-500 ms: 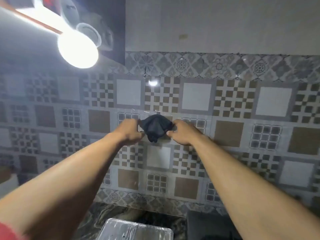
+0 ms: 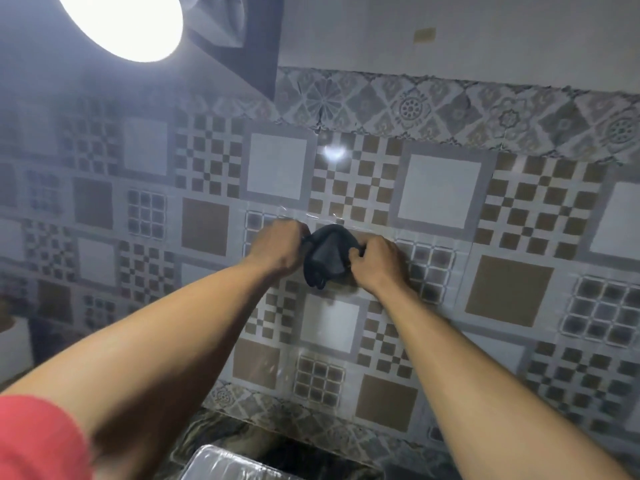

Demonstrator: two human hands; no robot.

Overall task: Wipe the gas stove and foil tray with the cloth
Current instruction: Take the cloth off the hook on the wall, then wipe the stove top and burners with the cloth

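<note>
Both hands draw closer since the earlier frame, left hand (image 2: 278,247) and right hand (image 2: 375,264) each pinching the dark cloth (image 2: 325,256) against the tiled wall (image 2: 440,192); wiping not begun, next lowering toward the foil tray (image 2: 221,464).

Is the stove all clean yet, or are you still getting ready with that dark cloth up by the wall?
Nothing looks wiped. Both hands, left hand and right hand, grip the dark cloth up against the tiled wall, away from the foil tray at the bottom edge. The stove is barely in view, so I cannot tell how clean it is. Wiping tray and stove seems left.
</note>
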